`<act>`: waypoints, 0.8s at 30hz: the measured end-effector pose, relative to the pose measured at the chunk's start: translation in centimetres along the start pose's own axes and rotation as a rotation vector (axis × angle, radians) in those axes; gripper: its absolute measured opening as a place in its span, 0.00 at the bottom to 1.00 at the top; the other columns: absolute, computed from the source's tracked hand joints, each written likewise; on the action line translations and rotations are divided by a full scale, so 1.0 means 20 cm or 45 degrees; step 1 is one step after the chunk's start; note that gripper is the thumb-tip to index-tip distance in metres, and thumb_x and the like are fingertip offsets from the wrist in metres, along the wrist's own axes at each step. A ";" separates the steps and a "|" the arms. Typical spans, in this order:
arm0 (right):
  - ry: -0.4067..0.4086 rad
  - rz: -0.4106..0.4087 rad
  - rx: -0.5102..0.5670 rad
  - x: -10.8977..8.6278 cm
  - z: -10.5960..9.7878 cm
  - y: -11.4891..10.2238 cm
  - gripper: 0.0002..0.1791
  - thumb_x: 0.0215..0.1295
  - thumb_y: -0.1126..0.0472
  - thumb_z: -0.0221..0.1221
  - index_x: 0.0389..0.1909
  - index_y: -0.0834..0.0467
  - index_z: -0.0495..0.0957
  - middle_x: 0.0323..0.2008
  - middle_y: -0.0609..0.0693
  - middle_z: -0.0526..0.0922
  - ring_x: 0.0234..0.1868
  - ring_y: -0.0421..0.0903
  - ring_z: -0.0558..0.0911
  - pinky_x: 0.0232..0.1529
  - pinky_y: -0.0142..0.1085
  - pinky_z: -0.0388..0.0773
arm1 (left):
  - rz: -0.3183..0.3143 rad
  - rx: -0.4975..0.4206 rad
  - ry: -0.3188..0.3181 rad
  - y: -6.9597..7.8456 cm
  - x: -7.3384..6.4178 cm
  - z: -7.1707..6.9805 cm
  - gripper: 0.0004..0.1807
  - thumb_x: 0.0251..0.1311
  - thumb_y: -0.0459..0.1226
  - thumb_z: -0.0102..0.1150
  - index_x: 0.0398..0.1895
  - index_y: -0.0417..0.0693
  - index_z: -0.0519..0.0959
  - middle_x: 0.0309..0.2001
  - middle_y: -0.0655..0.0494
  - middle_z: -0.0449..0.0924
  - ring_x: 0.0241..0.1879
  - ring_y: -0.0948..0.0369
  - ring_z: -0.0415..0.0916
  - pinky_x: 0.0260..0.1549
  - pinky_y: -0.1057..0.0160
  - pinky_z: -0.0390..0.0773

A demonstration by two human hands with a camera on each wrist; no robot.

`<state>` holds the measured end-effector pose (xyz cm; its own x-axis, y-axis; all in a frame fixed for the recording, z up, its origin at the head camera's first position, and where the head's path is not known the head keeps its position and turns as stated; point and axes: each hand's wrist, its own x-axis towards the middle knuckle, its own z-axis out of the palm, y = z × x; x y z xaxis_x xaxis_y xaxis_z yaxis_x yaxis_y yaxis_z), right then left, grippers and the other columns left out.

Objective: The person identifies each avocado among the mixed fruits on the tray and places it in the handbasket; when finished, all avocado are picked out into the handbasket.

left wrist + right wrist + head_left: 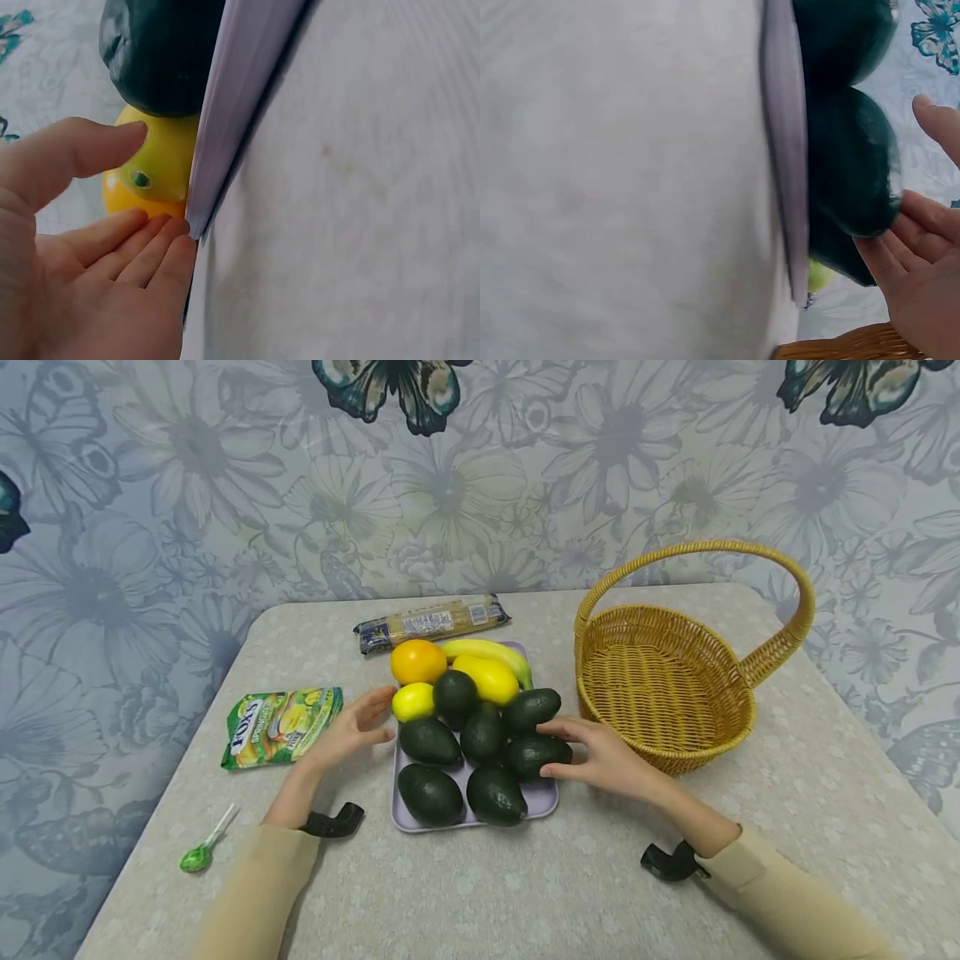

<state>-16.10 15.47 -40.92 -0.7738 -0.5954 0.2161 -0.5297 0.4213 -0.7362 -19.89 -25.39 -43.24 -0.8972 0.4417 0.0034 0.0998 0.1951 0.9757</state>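
"Seven dark green, glossy oval avocados [483,733] counted. Where?"

"On the shallow lilac rectangular tray [542,795], mid-table, filling its near and right parts. At its far side: a round orange fruit [417,662], a small yellow lemon [412,702], a long yellow oval fruit [491,680] and a curved yellow-green banana [480,649]."

"Right hand [603,758]?"

"At the tray's right side, around the end of the rightmost avocado [534,757]. Thumb and fingers apart; right wrist view shows fingertips at the fruit, thumb standing off it. Not clamped."

"Left hand [351,727]?"

"Left of the tray, nearest the lemon. Thumb and fingers apart, palm towards the fruit, nothing held. Whether a fingertip touches: cannot tell."

"Surroundings?"

"Right: round golden-brown wicker basket [652,693], tall arched handle, interior bare. Far, just beyond the tray: long clear pack of pasta with dark blue ends [431,625]. Left, beside the left hand: green-and-yellow glossy FOX'S bag [277,727]. Near left: green-headed lollipop on a white stick [197,858]. All on a pale patterned tabletop [480,902]."
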 end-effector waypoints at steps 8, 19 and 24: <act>0.031 -0.032 0.052 0.00 0.03 0.05 0.31 0.52 0.50 0.69 0.56 0.58 0.75 0.55 0.49 0.77 0.55 0.44 0.76 0.54 0.35 0.75 | -0.014 -0.052 0.019 -0.05 0.00 0.02 0.40 0.59 0.25 0.55 0.72 0.36 0.48 0.73 0.42 0.45 0.70 0.47 0.46 0.67 0.55 0.52; 0.068 0.053 0.042 -0.02 0.06 0.07 0.32 0.50 0.51 0.71 0.56 0.57 0.75 0.54 0.52 0.77 0.51 0.46 0.78 0.52 0.40 0.77 | -0.041 -0.071 0.053 -0.06 0.02 0.04 0.43 0.56 0.21 0.54 0.73 0.37 0.46 0.74 0.42 0.41 0.70 0.48 0.45 0.66 0.57 0.53; 0.071 0.073 0.045 -0.03 0.09 0.08 0.33 0.48 0.51 0.72 0.56 0.56 0.75 0.53 0.51 0.78 0.50 0.45 0.78 0.51 0.40 0.76 | -0.057 -0.058 0.058 -0.06 0.02 0.05 0.42 0.58 0.22 0.54 0.73 0.38 0.47 0.73 0.43 0.44 0.70 0.51 0.46 0.67 0.58 0.53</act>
<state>-15.86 15.15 -43.33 -0.8210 -0.5319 0.2076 -0.4724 0.4287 -0.7701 -19.91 -24.61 -44.66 -0.9191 0.3928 -0.0312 0.0406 0.1731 0.9841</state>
